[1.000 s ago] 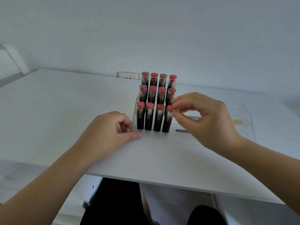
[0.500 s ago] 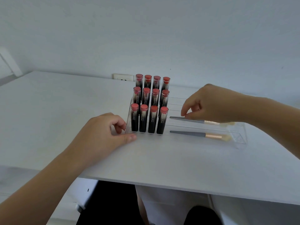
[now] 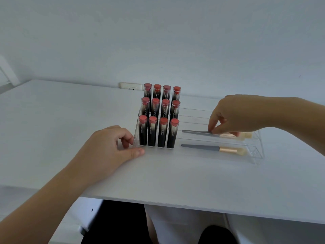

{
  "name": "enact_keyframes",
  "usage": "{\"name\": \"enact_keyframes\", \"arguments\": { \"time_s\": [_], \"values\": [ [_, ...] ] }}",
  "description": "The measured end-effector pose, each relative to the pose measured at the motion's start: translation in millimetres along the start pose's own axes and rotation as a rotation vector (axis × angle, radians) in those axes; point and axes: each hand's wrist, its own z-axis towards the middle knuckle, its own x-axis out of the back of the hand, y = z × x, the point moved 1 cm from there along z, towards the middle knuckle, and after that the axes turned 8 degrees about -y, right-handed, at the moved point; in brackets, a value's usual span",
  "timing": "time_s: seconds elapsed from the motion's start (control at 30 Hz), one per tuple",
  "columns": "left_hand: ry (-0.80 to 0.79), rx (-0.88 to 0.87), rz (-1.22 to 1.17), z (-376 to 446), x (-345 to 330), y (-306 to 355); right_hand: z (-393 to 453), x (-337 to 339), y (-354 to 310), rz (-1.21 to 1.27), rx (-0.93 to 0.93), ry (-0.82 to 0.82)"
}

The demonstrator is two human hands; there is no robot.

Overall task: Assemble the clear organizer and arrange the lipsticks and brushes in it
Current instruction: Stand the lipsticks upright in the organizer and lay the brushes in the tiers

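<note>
- Clear organizer (image 3: 253, 155) sits mid-tabletop (image 3: 52, 120), toward the far edge.
- Twelve lipsticks (image 3: 159, 117) upright in three tiers, left section.
- Left hand (image 3: 105, 147) grips organizer's left end.
- Right hand (image 3: 233, 117) pinches rear brush (image 3: 198, 132); front brush (image 3: 211, 148) lies free.

Single head-worn view, forward and down (wide-angle), close over the table (image 3: 52, 120).
</note>
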Motion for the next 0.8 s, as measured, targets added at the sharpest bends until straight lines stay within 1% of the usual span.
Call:
{"name": "enact_keyframes", "arguments": {
  "time_s": [0.13, 0.23, 0.5, 0.67, 0.8],
  "values": [
    [0.003, 0.005, 0.001, -0.3, 0.0, 1.7, -7.7, 1.5, 6.9, -0.012, -0.063, -0.124],
    [-0.002, 0.009, 0.006, 0.0, 0.4, 1.3, -14.2, 2.7, 17.1, -0.026, -0.105, -0.175],
    [-0.002, -0.005, 0.002, 0.3, 1.0, 2.9, -23.4, -5.6, 41.0, -0.098, -0.179, -0.206],
    [0.005, 0.003, 0.001, -0.5, 0.8, 3.2, -26.6, -9.1, 46.9, -0.182, -0.190, -0.221],
    [0.009, 0.011, -0.002, -0.1, 0.4, 2.9, -25.9, -12.5, 50.8, -0.247, -0.181, -0.197]
  ]
}}
